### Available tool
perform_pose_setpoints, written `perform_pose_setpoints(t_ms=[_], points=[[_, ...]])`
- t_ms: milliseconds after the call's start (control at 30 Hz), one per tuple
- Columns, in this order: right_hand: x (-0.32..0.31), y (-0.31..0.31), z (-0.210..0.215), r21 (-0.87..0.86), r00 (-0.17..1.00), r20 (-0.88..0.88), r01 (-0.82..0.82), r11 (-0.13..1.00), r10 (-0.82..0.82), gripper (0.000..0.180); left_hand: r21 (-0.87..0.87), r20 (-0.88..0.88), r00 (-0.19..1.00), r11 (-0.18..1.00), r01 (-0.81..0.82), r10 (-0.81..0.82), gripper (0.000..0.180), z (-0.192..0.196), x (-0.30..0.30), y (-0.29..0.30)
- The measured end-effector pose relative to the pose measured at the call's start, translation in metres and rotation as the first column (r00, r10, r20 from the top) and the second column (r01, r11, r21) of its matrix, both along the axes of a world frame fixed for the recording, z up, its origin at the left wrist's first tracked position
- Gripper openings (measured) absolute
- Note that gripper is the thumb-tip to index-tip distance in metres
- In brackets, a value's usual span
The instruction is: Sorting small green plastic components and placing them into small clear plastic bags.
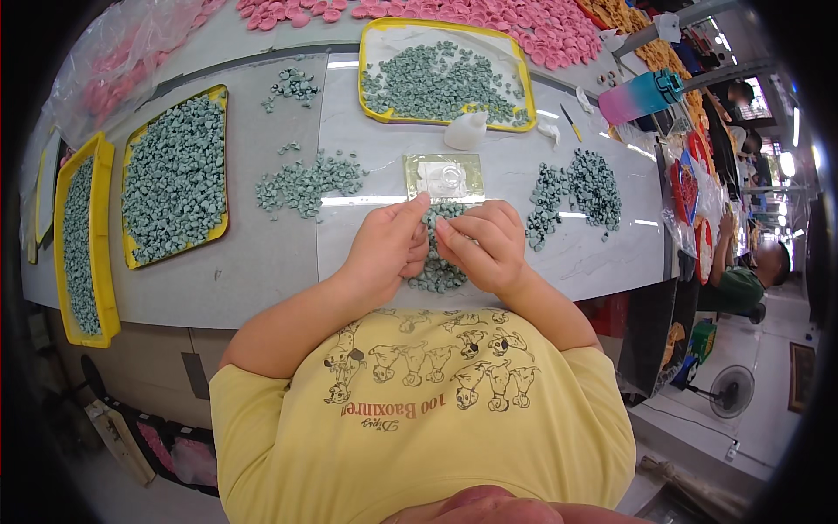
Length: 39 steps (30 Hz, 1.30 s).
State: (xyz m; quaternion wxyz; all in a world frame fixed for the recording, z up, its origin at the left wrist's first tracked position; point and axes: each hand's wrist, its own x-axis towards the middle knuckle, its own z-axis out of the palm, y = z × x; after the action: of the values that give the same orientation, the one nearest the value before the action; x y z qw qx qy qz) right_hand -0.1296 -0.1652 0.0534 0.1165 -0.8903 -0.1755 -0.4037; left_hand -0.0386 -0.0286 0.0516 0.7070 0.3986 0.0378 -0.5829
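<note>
My left hand (pixel 386 247) is closed, its thumb pointing up beside the bent fingers. Close by on its right, my right hand (pixel 489 246) pinches thumb against forefinger. Whatever either hand holds is too small or hidden to make out. Under and between them lies a pile of small grey-green pieces (pixel 436 278), partly covered by the hands. Just beyond the fingertips is a flat, olive-tinted square plate (pixel 476 179) with a white smear or sheet on it. A white squeeze bottle (pixel 465 131) lies or leans behind that plate.
Yellow trays of green pieces stand at the back (pixel 365 74) and left (pixel 128 236); a yellow bin (pixel 106 262) is farther left. Loose green heaps (pixel 310 185) and darker ones (pixel 594 192) flank me. A knife (pixel 572 124), tumbler (pixel 633 96) and pink cup-shaped pieces (pixel 559 35) lie beyond.
</note>
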Motion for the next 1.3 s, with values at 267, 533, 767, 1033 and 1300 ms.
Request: perform_pose_setpoints(t_ms=[267,533,767,1033,1300], points=[[0.004,0.003,-0.003,-0.03,1.0,0.007,0.0,1.0,0.0,0.024,0.006,0.057,0.998,1.0,-0.027,0.026,0.036,-0.003,0.0,0.003],[0.003,0.009,-0.008,0.028,0.996,0.061,-0.065,0.998,0.063,0.027,0.029,0.282,0.953,0.992,-0.121,0.108,0.035,0.0,-0.01,0.004],[-0.001,-0.009,0.009,0.377,0.959,-0.246,-0.038,0.925,0.14,0.023,0.064,0.415,0.908,0.994,-0.087,0.053,0.037,0.0,-0.007,0.001],[-0.032,-0.075,0.028,0.023,0.588,-0.756,0.46,0.888,-0.286,0.014,0.044,0.193,0.977,0.995,0.087,-0.094,0.03,-0.008,-0.004,0.002],[-0.048,-0.088,0.016,-0.29,0.253,-0.825,0.579,0.762,-0.506,0.011,-0.057,0.056,0.998,0.998,-0.03,0.033,0.012,-0.008,-0.004,-0.007]])
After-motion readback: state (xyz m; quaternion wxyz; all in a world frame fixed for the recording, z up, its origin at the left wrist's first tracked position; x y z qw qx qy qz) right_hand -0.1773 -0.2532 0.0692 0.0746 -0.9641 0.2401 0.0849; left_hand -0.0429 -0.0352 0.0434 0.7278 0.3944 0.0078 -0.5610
